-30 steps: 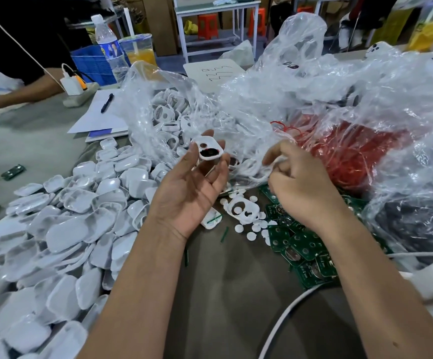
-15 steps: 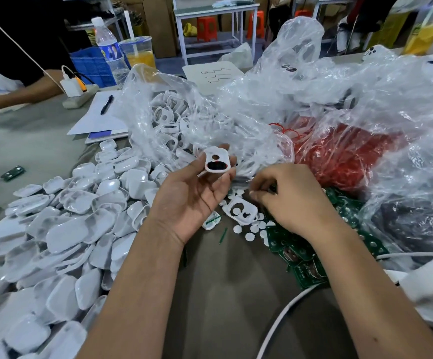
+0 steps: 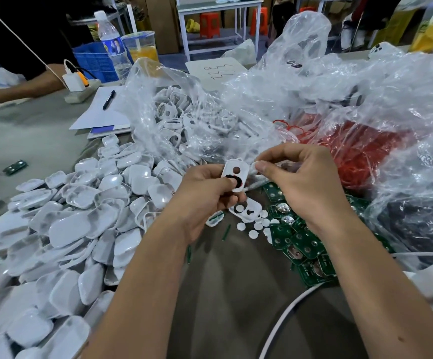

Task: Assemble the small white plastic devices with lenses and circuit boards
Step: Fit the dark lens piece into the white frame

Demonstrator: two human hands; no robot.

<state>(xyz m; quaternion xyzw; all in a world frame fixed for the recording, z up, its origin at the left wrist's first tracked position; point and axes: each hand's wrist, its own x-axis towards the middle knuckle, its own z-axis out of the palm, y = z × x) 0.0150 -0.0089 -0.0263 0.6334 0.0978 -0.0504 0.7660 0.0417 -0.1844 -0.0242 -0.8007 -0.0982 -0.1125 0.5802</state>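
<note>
A heap of white shells (image 3: 80, 216) covers the left side of the table (image 3: 28, 141), and a clear bag of white frames (image 3: 184, 120) lies far behind it. At centre, the left hand (image 3: 205, 200) grips a white faceplate (image 3: 236, 174) with two round openings, thumb curled over its near end. Just right, the right hand (image 3: 303, 182) pinches a small white disc (image 3: 254, 167) touching the faceplate's right edge, above loose discs (image 3: 251, 226) and green circuit boards (image 3: 301, 244).

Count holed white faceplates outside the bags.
2 faceplates: one pinched in the left hand, one lying on the table just below. More may hide under the hands.
</note>
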